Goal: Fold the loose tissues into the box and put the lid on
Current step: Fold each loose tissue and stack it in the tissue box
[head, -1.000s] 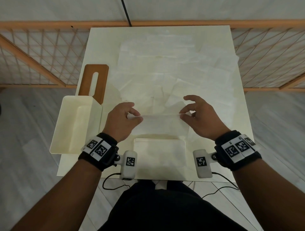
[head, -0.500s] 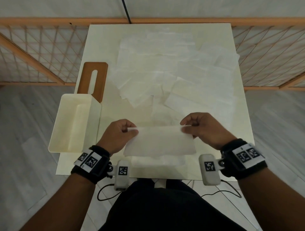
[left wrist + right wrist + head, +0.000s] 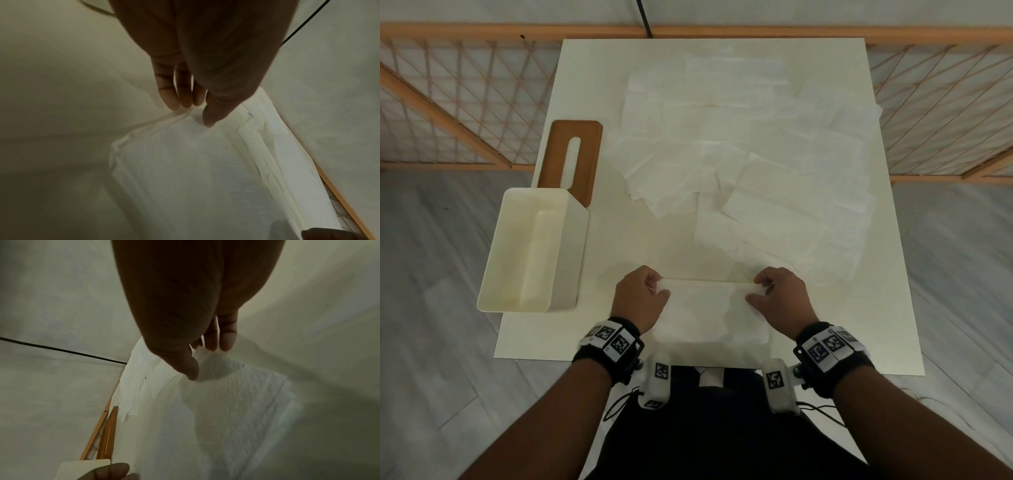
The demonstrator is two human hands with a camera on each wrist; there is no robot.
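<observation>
Folded tissue [image 3: 710, 310] lying flat near the front edge of the table [image 3: 599, 85], atop a stack of other folded sheets, pinched at both far corners. Left hand [image 3: 640, 299] gripping its left corner between thumb and curled fingers; right hand [image 3: 780, 301] gripping the right corner likewise. From the head camera, only knuckles and a pale rectangle; from the left wrist camera, thumb tip pressing onto the sheet with fingertips [image 3: 172, 104] tucked at the lifted edge, and layered edges of the stack beneath plainly stepped. From the right wrist camera, embossed dotted texture across the tissue [image 3: 236, 394], thumb [image 3: 189, 369] down on it, fingers holding a raised corner.

Beyond, loose tissues [image 3: 756, 137] spread overlapping across the middle and far right of the tabletop, well apart from the hands. Open cream box [image 3: 571, 253] at the left edge, overhanging it, apparently bare inside. Brown lid [image 3: 589, 161] with a long slot lying flat just behind the box, touching it or nearly so.

Cream square table, pale grey plank floor, orange wooden lattice fence [image 3: 448, 113] behind, black cable [image 3: 642, 17] running up the wall.
</observation>
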